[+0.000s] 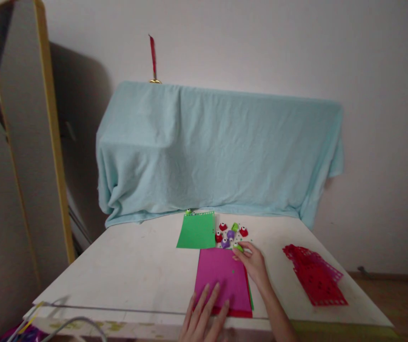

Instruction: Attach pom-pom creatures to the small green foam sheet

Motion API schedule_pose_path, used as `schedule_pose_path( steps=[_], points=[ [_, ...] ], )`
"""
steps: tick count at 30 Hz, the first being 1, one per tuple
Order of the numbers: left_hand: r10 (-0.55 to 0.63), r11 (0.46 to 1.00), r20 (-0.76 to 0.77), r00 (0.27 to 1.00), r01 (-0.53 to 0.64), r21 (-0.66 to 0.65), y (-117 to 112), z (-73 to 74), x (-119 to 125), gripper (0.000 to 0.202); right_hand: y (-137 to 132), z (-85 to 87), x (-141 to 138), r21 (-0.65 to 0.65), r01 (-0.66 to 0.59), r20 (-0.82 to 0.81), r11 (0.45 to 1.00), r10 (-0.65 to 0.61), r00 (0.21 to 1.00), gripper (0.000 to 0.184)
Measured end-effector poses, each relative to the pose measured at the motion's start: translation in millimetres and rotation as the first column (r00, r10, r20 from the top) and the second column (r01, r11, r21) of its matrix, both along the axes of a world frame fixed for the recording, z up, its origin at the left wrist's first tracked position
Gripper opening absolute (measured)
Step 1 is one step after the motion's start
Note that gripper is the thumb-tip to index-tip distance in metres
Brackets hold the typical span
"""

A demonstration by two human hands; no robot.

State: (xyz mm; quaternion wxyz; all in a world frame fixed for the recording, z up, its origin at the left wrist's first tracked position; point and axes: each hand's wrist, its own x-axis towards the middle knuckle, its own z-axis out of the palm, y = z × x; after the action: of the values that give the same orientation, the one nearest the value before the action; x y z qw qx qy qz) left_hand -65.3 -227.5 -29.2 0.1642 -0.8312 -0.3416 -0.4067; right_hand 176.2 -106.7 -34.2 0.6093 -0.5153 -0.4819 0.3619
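Observation:
My left hand (pixel 204 317) lies with fingers spread on the lower part of a magenta paper sheet (pixel 221 275). Red and green sheets show at the edges under it. In my right hand (pixel 251 260), a small green craft paper punch (pixel 238 247) is pinched between thumb and fingers, just above the magenta sheet's top edge. Beyond it several more small punches stand loosely grouped, among them a red punch (pixel 243 231) and a purple punch (pixel 225 243). To their left lies a green sheet (pixel 196 231), with a row of holes along its top edge and some at its right.
Red sheets with punched holes (pixel 317 280) are piled on the right of the white table (pixel 136 266). A light blue cloth (pixel 218 152) drapes over something at the back. A grey cable (pixel 79 319) lies at the front left; a tall mirror (pixel 29 118) leans on the left.

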Motion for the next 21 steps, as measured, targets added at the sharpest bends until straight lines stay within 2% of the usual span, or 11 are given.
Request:
schedule_pose_path(
  steps=[2, 5, 10, 16, 21],
  points=[
    [0.044, 0.978, -0.120, 0.992, -0.018, 0.208, 18.2, -9.8, 5.8, 0.058, -2.1, 1.9, 0.0, 0.024, 0.016, 0.014, 1.000, -0.016, 1.000, 0.052],
    [0.092, 0.946, -0.177, 0.980, -0.030, 0.322, 28.1, -12.0, 7.8, 0.068, -5.5, 5.6, 0.3, 0.049, 0.057, 0.115, 0.997, -0.062, 0.991, 0.047],
    [0.108, 0.944, -0.191, 0.976, -0.040, 0.328, 24.3, -9.1, 9.3, 0.068, -7.1, 7.8, 1.1, 0.036, 0.077, 0.188, 0.996, -0.082, 0.979, 0.041],
    [0.109, 0.944, -0.125, 0.986, -0.063, 0.324, 28.0, -24.7, 16.1, 0.064, -8.2, 8.9, -1.2, 0.027, 0.120, 0.140, 0.992, -0.123, 0.982, 0.042],
    [0.113, 0.943, -0.134, 0.985, -0.064, 0.326, 29.5, -29.0, 17.1, 0.058, -10.6, 12.6, -2.6, 0.054, 0.113, 0.078, 0.992, -0.117, 0.990, 0.042]
  ],
)
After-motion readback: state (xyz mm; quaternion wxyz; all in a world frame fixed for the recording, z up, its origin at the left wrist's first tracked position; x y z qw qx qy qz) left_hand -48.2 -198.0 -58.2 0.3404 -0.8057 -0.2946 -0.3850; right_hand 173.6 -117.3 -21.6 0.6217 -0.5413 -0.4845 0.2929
